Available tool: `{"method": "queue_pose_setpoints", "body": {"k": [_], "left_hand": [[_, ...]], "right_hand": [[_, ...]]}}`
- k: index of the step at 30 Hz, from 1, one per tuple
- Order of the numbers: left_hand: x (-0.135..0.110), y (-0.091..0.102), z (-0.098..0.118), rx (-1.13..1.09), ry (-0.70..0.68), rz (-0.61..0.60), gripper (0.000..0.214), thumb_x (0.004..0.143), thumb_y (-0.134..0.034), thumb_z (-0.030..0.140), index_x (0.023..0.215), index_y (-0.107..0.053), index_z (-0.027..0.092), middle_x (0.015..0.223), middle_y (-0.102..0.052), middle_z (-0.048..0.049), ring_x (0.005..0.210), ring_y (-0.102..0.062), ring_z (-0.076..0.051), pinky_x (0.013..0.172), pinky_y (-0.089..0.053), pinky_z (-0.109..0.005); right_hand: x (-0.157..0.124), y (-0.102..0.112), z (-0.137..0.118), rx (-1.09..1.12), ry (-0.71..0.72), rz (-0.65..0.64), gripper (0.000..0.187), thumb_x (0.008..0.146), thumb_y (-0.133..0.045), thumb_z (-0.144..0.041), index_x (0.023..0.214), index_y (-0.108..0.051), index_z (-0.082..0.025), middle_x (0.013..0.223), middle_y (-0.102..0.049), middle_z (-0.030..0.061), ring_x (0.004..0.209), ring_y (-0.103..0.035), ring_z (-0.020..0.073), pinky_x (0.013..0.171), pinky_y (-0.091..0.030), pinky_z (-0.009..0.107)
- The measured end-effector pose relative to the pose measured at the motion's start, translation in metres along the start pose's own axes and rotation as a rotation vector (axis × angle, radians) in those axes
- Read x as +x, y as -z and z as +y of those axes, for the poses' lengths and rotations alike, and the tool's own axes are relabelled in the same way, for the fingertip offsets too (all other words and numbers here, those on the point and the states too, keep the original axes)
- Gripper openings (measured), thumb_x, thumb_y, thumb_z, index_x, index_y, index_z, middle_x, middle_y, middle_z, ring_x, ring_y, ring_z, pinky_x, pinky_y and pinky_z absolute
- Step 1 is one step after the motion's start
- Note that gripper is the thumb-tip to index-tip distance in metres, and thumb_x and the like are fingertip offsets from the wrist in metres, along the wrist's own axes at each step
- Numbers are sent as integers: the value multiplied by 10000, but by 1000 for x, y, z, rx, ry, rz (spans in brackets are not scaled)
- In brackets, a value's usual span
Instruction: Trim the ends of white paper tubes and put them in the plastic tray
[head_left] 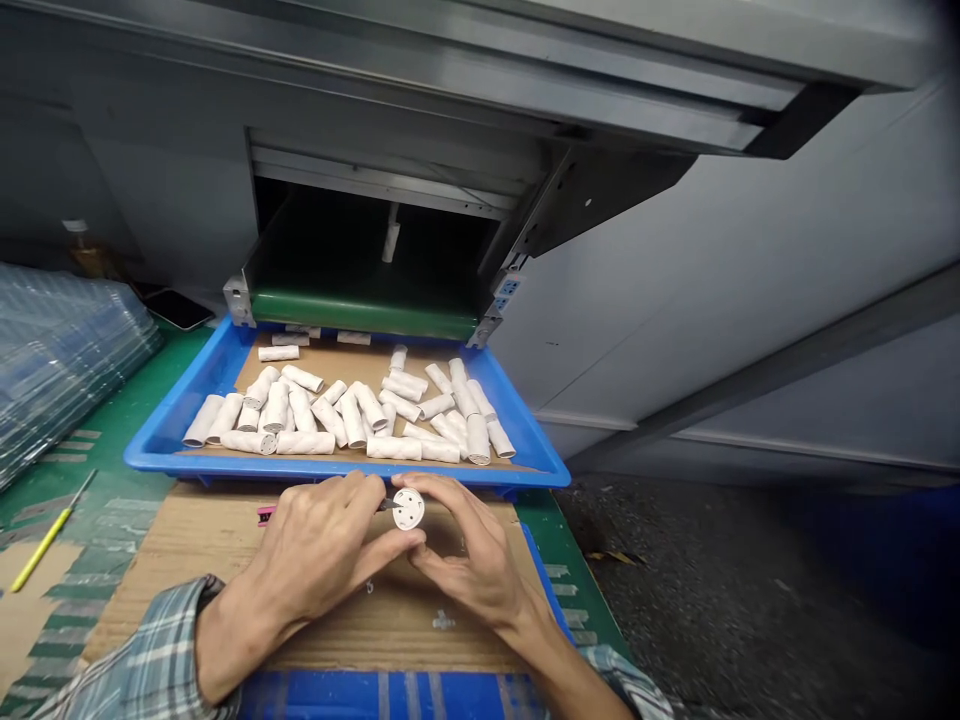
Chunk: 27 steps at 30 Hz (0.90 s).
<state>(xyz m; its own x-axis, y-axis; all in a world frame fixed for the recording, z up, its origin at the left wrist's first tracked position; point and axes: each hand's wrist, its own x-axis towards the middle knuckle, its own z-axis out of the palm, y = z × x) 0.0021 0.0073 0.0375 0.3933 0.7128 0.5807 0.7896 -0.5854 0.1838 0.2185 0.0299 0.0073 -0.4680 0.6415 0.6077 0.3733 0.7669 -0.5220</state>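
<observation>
My right hand [469,555] holds a white cylindrical roll [409,508] by its sides, with its round, holed end facing my left. My left hand [315,545] grips a pink-handled tool [266,515], and the tool's dark metal tip [388,504] reaches the roll's end. Both hands are close together above a cardboard sheet [315,630]. Just beyond them stands a blue tray [345,470] lined with cardboard, holding several similar white rolls [322,415] lying at mixed angles. The tool's shaft is partly hidden by my fingers.
A green belt conveyor [364,315] emerges from a grey machine opening [375,240] behind the tray. A yellow-handled screwdriver [49,535] lies on the green mat at left. Stacked clear plastic sheets [60,365] and a phone [176,308] sit further left. Dark floor lies right.
</observation>
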Motion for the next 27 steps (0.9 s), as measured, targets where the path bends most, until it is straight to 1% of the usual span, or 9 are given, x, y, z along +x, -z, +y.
{"method": "queue_pose_setpoints", "body": {"k": [6,11,15,20,24,27], "left_hand": [[-3,-1,3,77,-5,10,437,1160,-302,480,851,-493,237,673,-621,26,551,-649,-183,498,-353,-333],[-5,-4,6,93,-1,3,392,1161,-324,438,871,-496,238,698,-624,20,574,-640,-191,517,-338,-334],[-5,-3,5,51,20,-20,404,1168,-281,443,894,-497,239,713,-648,17,584,-648,-187,519,-327,-329],[-2,1,4,32,33,-3,434,1172,-256,441,864,-489,242,683,-632,25,554,-632,-174,511,-323,-323],[-1,1,3,21,30,19,452,1168,-268,454,842,-493,235,685,-628,25,563,-636,-168,517,-349,-314],[-1,-1,3,6,27,38,457,1160,-298,491,842,-500,232,684,-623,26,575,-641,-169,526,-366,-312]], "right_hand": [[2,1,-1,-52,27,34,360,1034,-661,-202,1384,-587,-235,1250,-779,116,1142,-764,263,993,-637,414],[3,3,-3,-56,37,49,381,1019,-672,-155,1381,-583,-232,1265,-775,117,1161,-755,258,1020,-620,412],[2,3,-2,5,5,25,389,1027,-666,-133,1391,-584,-242,1268,-773,99,1169,-747,241,1026,-611,384],[0,4,3,76,8,1,466,1045,-608,-110,1484,-563,-261,1358,-735,87,1253,-708,228,1090,-597,365],[1,8,2,61,12,1,538,1019,-608,-42,1509,-570,-260,1369,-722,90,1283,-688,222,1130,-578,360],[1,9,0,42,26,7,539,1013,-620,-30,1504,-581,-250,1341,-726,102,1267,-693,227,1112,-590,366]]}}
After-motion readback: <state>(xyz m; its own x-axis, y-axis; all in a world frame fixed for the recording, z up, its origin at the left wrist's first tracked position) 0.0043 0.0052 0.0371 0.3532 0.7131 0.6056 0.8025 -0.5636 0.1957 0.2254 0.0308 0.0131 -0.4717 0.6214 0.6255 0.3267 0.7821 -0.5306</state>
